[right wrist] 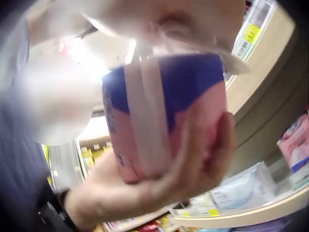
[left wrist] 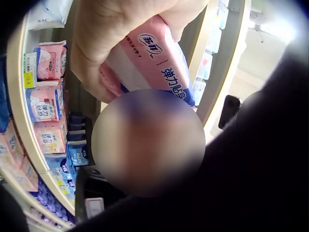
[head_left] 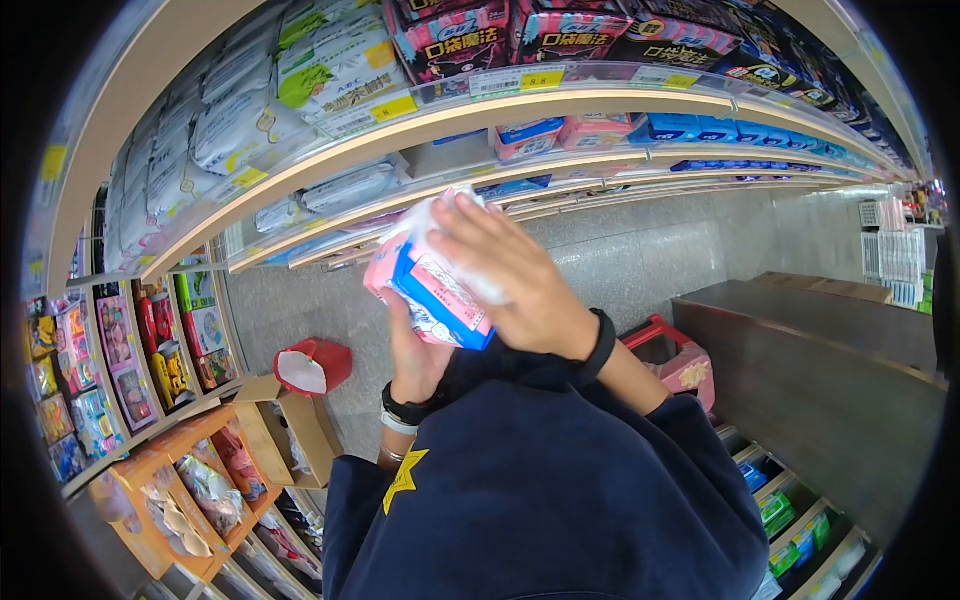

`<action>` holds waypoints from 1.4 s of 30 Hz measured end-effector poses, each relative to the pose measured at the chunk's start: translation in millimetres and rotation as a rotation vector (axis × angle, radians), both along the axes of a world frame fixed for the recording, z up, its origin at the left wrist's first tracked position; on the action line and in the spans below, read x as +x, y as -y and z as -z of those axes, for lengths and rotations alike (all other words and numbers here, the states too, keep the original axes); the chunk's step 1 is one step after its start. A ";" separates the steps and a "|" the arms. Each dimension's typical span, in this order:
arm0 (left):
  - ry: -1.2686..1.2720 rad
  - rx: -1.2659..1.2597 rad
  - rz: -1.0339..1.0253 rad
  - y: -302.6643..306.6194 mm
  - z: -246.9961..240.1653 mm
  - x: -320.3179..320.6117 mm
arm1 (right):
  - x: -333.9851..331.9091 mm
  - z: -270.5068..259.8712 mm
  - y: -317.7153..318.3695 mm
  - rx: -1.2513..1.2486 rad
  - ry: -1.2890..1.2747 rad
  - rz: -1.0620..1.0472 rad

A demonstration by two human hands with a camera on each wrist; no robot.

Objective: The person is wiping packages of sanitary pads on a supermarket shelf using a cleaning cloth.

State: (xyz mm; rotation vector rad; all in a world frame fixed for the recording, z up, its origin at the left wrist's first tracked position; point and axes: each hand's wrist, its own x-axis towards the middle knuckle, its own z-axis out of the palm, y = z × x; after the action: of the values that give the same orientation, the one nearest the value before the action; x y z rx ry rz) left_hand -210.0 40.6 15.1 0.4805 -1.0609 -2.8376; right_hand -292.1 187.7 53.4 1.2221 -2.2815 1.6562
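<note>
A pink, blue and white package (head_left: 440, 300) is held in front of the chest by my left hand (head_left: 415, 352), its thumb along the near side. From the left wrist view, that hand (left wrist: 99, 36) curls round the pink package (left wrist: 145, 53); the right wrist view has the fingers (right wrist: 190, 154) wrapped about its lower part (right wrist: 193, 82). My right hand (head_left: 520, 285) lies over the package's top and side, fingers nearly straight, with thin white material (head_left: 425, 222) beneath them. Whether that is a cloth or loose wrapping I cannot tell.
Shelves of packs (head_left: 335, 65) curve across the front. Grey floor (head_left: 600, 240) lies below, with a red bin (head_left: 313, 367) and open cardboard box (head_left: 270, 425) at left. A pink and red stool-like object (head_left: 688, 370) and a dark counter (head_left: 800, 340) stand at right.
</note>
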 end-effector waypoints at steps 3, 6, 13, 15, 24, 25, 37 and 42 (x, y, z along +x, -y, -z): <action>0.029 0.059 -0.033 2.9 3.6 -5.2 | 8.3 0.7 -5.7 0.150 0.009 -0.063; 0.080 0.164 -0.060 3.8 6.3 -6.5 | 14.8 13.4 -24.7 0.132 0.144 -0.153; 0.164 0.120 0.111 4.6 13.6 -4.3 | 25.4 39.4 -43.4 -0.299 0.776 0.126; 0.173 0.084 0.203 -0.8 15.4 -6.2 | 27.2 47.3 -29.5 -0.278 0.652 0.176; -0.009 -0.206 0.197 9.8 12.0 2.3 | 19.7 40.3 -39.7 -0.309 0.984 0.106; 0.098 -0.068 0.211 13.9 25.5 10.4 | 21.7 36.7 -37.1 -0.298 0.982 0.093; 0.046 0.018 -0.088 -11.5 5.0 2.5 | 14.6 22.2 -18.0 -0.245 0.488 0.289; 0.098 -0.091 -0.212 -14.4 11.0 -1.3 | 31.0 7.6 -4.9 -0.303 0.611 -0.036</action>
State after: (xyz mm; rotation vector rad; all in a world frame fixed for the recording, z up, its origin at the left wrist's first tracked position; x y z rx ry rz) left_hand -211.4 55.1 4.1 0.6859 -1.0789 -2.5934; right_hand -261.1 192.6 45.8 0.7653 -2.1514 2.5498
